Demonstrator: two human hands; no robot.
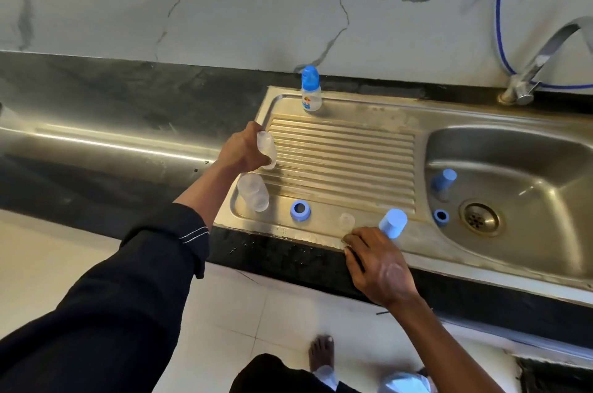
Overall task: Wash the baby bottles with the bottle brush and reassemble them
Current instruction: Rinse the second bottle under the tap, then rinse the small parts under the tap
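Showing three bottles, two rings, two caps.

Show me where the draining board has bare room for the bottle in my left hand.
The ribbed middle of the draining board is bare, between the capped bottle behind and the basin. The front strip is crowded: clear bottle, blue ring, teat, blue cap, right hand at its rim.

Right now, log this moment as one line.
left hand grips clear bottle at drainboard edge | right hand rests on sink rim | blue ring, blue cap loose | assembled bottle upright at back
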